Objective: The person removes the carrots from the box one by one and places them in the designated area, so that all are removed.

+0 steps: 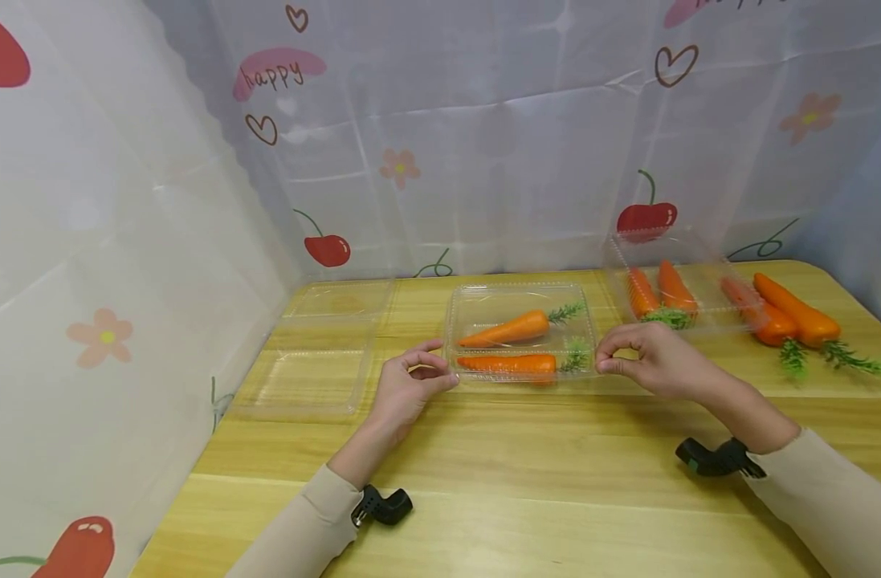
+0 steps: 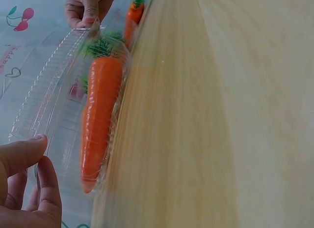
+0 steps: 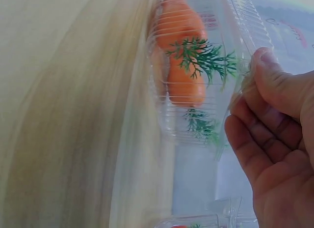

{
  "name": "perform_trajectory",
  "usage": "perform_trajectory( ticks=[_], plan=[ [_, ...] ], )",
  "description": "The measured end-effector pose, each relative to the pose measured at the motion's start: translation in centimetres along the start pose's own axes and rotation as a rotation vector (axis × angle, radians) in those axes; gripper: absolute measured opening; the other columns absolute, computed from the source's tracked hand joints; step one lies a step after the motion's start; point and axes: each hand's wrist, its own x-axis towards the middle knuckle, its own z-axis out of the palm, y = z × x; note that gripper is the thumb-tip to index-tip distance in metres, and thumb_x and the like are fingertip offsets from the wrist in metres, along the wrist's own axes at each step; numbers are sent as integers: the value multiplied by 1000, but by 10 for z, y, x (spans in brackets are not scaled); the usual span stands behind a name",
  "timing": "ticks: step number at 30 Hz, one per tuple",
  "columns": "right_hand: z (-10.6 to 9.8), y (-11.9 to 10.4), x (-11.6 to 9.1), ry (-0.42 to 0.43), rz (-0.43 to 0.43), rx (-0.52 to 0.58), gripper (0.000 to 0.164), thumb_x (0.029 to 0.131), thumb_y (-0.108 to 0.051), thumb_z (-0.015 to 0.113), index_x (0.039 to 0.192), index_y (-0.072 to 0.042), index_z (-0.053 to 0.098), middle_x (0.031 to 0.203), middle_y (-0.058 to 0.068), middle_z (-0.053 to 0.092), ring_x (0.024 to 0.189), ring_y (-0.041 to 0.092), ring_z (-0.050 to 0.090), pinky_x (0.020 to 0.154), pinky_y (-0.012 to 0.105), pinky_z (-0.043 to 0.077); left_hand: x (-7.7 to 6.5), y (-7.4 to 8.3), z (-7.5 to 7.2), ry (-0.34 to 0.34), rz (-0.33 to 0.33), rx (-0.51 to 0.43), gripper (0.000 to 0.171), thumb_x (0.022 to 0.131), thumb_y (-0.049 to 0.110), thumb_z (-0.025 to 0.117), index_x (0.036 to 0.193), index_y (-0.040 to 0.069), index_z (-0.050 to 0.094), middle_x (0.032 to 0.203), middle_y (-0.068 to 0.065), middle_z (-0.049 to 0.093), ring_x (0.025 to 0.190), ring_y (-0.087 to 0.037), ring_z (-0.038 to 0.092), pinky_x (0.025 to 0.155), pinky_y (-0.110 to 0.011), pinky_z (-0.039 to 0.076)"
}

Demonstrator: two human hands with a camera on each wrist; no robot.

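A clear plastic clamshell box (image 1: 508, 297) stands mid-table with its lid down over two orange carrots. Inside, the rear carrot (image 1: 515, 327) lies slanted and the front carrot (image 1: 508, 364) lies along the near side, green tops to the right. My left hand (image 1: 409, 387) pinches the rim at the near left corner between thumb and fingers (image 2: 48, 184). At the near right corner, my right hand (image 1: 657, 357) pinches the rim, its thumb (image 3: 274, 75) on top. In the left wrist view, the ribbed lid edge (image 2: 37, 100) runs between both hands.
To the left lies an open clear box (image 1: 310, 385) with nothing in it. Another open box (image 1: 707, 321) at the back right holds carrots (image 1: 676, 287). Loose carrots (image 1: 797, 311) lie right of it, partly behind its plastic. A printed curtain (image 1: 483, 177) hangs behind the table.
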Motion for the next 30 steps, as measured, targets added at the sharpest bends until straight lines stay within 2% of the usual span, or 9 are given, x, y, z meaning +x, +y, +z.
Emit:
perform_trajectory(
  ticks=[8,16,23,27,30],
  plan=[
    [-3,-2,2,-22,40,46,22,86,0,77,85,-23,75,90,-17,71,82,1,63,70,21,50,-2,4,1,-3,7,10,20,76,-8,85,91,-2,74,142,-1,62,84,-16,70,72,-22,58],
    [-6,-6,3,-56,67,92,16,90,-1,75,88,-17,76,91,-13,71,80,2,62,69,23,53,-2,4,1,-3,11,1,20,77,-9,84,93,-2,74,143,-2,62,86,-17,70,74,-23,59],
    [-12,-8,3,-46,27,65,16,89,-2,76,88,-18,76,89,-16,69,77,2,59,67,23,49,-3,2,1,-19,9,-12,21,79,-8,83,95,0,72,145,-1,60,88,-18,71,77,-26,60],
    [-19,-10,5,-12,-3,7,19,87,-1,78,88,-20,75,89,-17,68,78,1,60,69,20,51,-3,3,0,-26,8,-25,24,80,-9,82,99,1,72,146,-2,59,91,-19,71,79,-28,61],
    [-25,-10,6,14,4,-49,23,87,-2,79,89,-25,74,90,-19,67,79,0,60,72,18,51,-3,4,0,-38,5,-37,29,81,-9,81,105,0,71,146,-2,58,94,-19,71,80,-29,61]
  ],
)
